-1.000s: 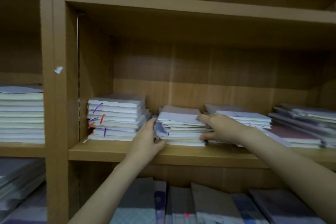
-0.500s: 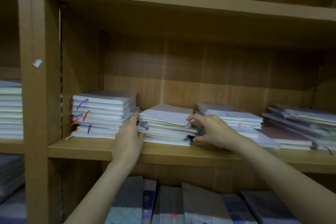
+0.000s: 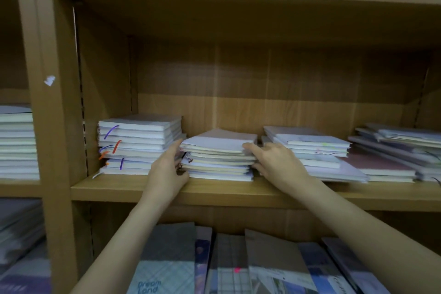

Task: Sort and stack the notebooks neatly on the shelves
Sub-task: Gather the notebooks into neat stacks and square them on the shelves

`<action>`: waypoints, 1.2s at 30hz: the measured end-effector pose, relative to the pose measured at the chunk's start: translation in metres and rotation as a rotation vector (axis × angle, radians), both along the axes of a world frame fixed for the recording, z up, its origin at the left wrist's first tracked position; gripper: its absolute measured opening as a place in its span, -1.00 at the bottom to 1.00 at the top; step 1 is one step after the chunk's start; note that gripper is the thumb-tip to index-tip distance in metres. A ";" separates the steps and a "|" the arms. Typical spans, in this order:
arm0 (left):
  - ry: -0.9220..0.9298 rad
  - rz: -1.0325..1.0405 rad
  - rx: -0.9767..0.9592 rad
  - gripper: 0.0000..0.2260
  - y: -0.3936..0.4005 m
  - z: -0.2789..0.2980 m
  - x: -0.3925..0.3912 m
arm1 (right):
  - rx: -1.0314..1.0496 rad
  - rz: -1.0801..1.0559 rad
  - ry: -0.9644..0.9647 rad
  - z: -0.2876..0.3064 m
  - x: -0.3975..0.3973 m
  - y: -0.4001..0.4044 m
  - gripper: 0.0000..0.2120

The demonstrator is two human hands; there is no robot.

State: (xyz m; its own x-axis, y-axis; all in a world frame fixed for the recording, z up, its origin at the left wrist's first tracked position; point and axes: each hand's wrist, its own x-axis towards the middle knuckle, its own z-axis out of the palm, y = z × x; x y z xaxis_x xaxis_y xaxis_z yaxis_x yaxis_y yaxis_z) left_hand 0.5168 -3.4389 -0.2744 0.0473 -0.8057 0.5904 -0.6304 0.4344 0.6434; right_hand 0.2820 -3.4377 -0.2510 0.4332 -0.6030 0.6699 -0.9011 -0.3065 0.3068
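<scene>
A short stack of pale notebooks (image 3: 218, 157) lies in the middle of the wooden shelf (image 3: 214, 192). My left hand (image 3: 167, 169) presses against the stack's left side and my right hand (image 3: 276, 162) against its right side, so both hands clasp it. To the left stands a taller stack with purple and orange ribbon markers (image 3: 138, 143). On the right lies another stack (image 3: 310, 148), with its lower books spread out.
A loose pile of notebooks (image 3: 401, 148) fills the shelf's right end. The left compartment holds a neat stack (image 3: 16, 143). Notebooks stand side by side on the shelf below (image 3: 229, 265). A wooden upright (image 3: 55, 102) divides the compartments.
The view has shifted a little. Both hands stay on the sides of the middle stack, which looks slightly more squared up.
</scene>
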 end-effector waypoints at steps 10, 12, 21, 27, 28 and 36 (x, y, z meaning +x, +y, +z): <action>0.245 -0.037 -0.186 -0.62 0.000 -0.013 0.005 | 0.131 0.145 -0.284 0.007 -0.001 0.008 -0.69; 0.209 -0.021 -0.215 -0.63 0.002 -0.012 0.004 | 0.225 0.139 -0.215 0.010 -0.008 0.010 -0.68; -0.061 -0.007 -0.393 -0.66 0.008 -0.002 -0.046 | 0.141 -0.005 -0.373 0.041 -0.090 0.048 -0.75; -0.380 -0.170 -0.356 -0.65 0.008 0.019 -0.119 | 0.468 -0.084 -0.422 0.024 -0.139 0.054 -0.45; -0.472 -0.143 -0.328 -0.64 0.007 0.020 -0.126 | 0.470 -0.058 -0.455 0.020 -0.142 0.055 -0.46; -0.620 -0.119 -0.360 -0.71 -0.003 0.029 -0.143 | 0.286 0.098 -0.695 0.009 -0.162 0.049 -0.59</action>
